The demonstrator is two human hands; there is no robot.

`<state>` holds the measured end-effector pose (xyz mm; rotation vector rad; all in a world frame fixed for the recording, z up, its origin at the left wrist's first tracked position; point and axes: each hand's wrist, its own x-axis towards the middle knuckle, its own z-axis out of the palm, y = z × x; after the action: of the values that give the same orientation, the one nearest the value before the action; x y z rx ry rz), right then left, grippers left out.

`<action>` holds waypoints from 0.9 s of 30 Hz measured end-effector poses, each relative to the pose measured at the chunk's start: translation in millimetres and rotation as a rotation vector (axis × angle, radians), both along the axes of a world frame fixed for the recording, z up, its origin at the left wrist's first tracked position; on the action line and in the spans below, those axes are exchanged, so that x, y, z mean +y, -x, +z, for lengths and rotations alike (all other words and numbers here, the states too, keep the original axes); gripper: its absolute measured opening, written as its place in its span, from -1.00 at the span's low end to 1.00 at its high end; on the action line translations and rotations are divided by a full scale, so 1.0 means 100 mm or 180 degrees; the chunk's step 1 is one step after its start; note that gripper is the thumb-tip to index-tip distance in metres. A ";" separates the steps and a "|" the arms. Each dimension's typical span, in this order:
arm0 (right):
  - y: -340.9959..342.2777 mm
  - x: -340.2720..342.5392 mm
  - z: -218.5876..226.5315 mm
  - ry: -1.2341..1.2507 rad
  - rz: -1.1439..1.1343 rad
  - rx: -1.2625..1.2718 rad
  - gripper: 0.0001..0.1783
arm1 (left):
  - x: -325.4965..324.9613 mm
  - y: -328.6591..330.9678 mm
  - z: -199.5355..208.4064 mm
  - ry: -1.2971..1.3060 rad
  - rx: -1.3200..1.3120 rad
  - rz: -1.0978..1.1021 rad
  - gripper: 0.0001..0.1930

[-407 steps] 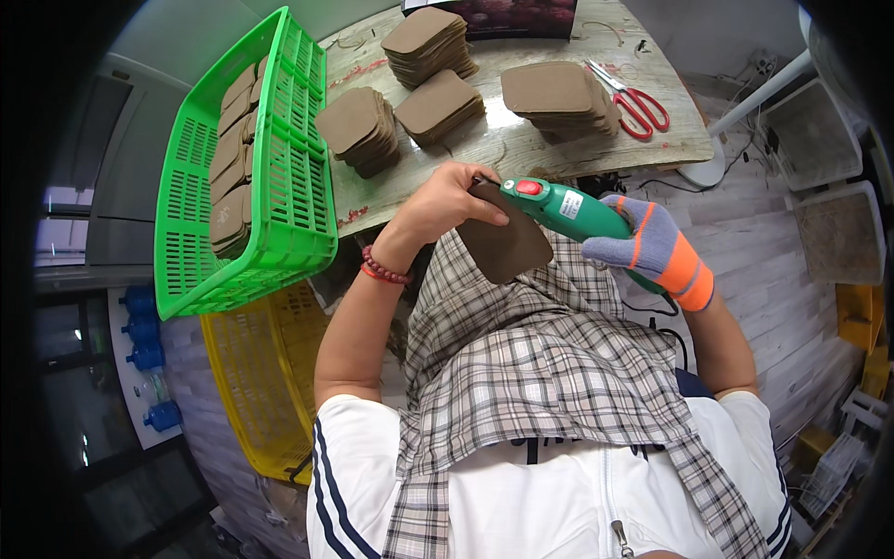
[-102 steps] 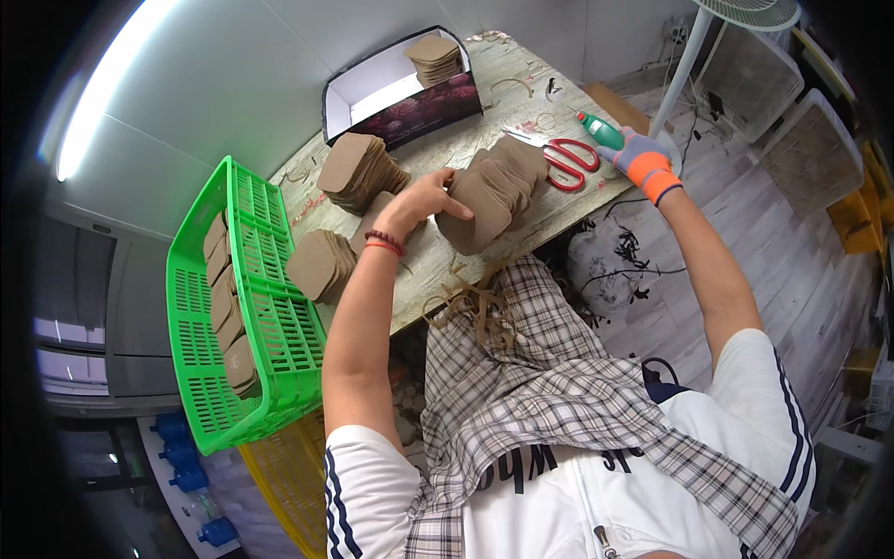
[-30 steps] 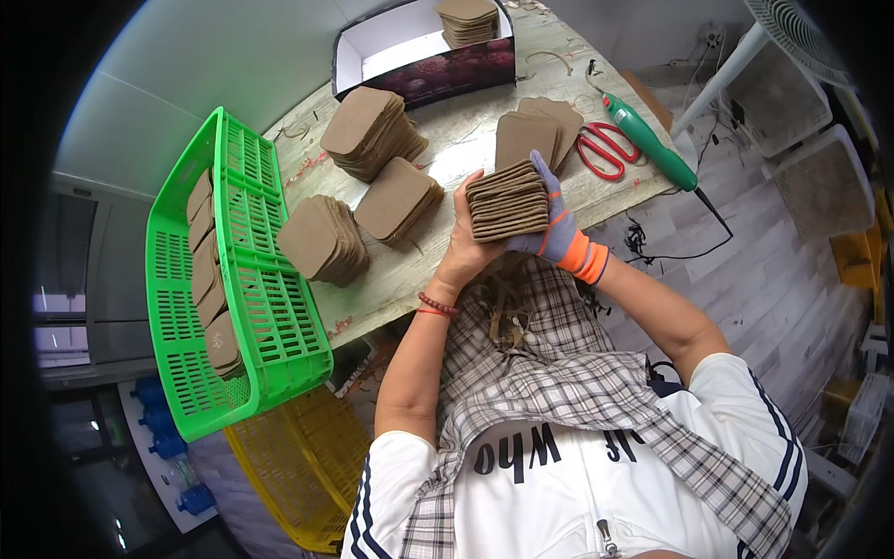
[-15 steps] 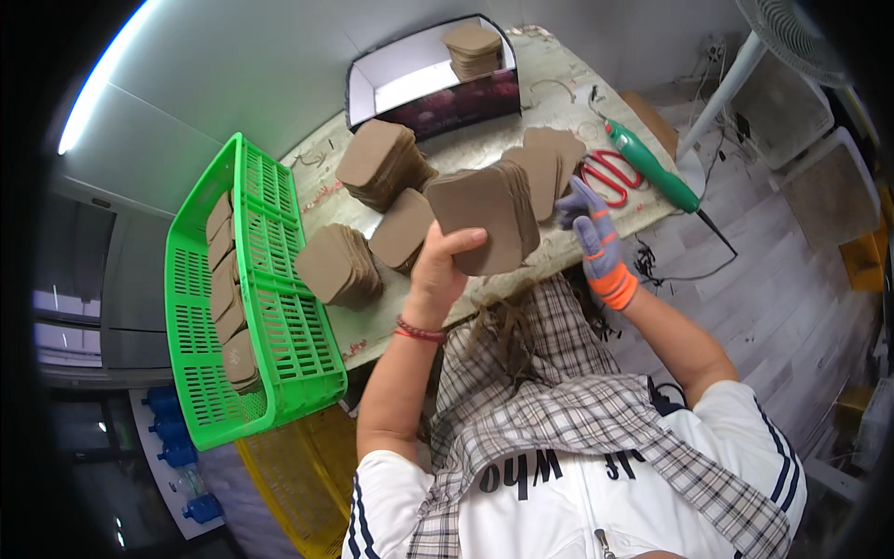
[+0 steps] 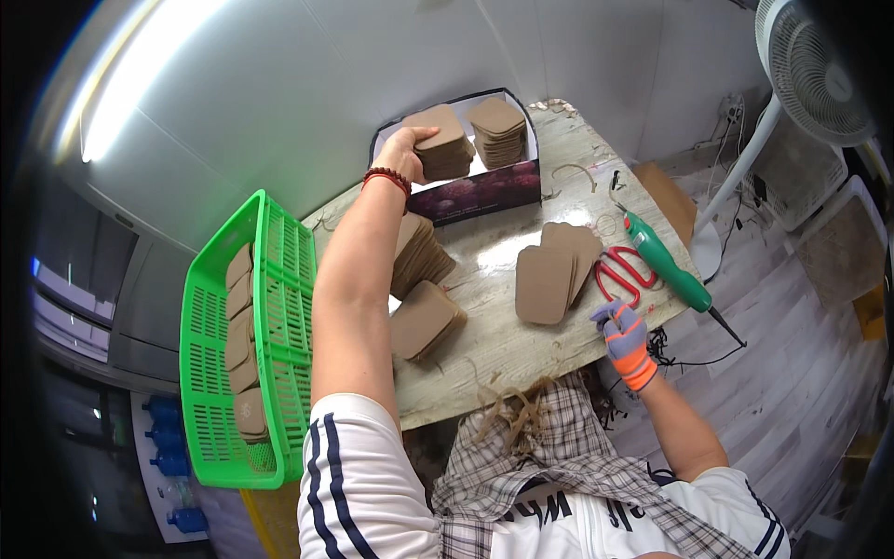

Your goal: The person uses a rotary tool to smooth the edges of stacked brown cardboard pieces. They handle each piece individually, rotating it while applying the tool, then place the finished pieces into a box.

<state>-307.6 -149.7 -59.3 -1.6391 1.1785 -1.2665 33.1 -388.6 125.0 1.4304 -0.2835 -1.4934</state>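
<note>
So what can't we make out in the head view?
Head view:
Left hand: most fingers, hidden by the stack it grips.
Whether that stack touches the box: underside hidden by the stack itself.
Scissors: blades, apparently under the pads.
Yellow crate: mostly hidden by green crate and sleeve.
Fan: top cut off by the picture's edge.

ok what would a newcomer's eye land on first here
Probably the bright green crate left of the table, holding brown pieces. Next, the left hand holding a brown stack at the dark box near the table's far edge. Then, toward the table's right edge, the green power tool beside red-handled scissors.
</note>
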 end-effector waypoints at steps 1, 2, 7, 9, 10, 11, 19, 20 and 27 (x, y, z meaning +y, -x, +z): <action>0.01 0.00 -0.02 0.0067 -0.0057 0.0062 -0.70 | -0.01 0.09 0.00 -0.0133 0.0150 -0.0179 -0.59; 0.04 0.00 -0.03 0.0145 -0.0088 0.0195 -0.68 | -0.04 0.17 -0.01 -0.0225 0.0396 -0.0395 -0.64; 0.01 0.01 0.00 0.0188 0.0031 0.0333 -0.64 | -0.34 0.04 -0.42 -0.0247 0.0294 -0.0661 -0.67; 0.02 0.00 -0.01 0.0249 0.0027 0.0461 -0.64 | -0.40 0.00 -0.49 -0.0217 0.0202 -0.0824 -0.67; 0.03 0.00 -0.01 0.0282 -0.0013 0.0447 -0.64 | -0.39 0.04 -0.45 -0.0215 0.0152 -0.0932 -0.67; 0.03 0.00 -0.01 0.0313 -0.0054 0.0434 -0.64 | -0.37 0.07 -0.44 -0.0214 0.0103 -0.1038 -0.67; 0.01 -0.02 0.07 0.0505 -0.0044 0.0627 -0.62 | -0.47 -0.37 -0.20 0.0617 -0.1093 -0.2629 -0.50; 0.01 -0.02 0.07 0.0500 -0.0061 0.0587 -0.62 | -0.52 -0.33 -0.16 0.0538 -0.1260 -0.2885 -0.48; -0.01 -0.02 0.12 0.0539 -0.0060 0.0624 -0.61 | -0.83 -0.06 -0.25 -0.0036 -0.1664 -0.3451 -0.42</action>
<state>-306.2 -151.8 -47.0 -1.9162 1.2331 -1.2689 39.4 -471.8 100.4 1.7571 -1.5646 -1.8725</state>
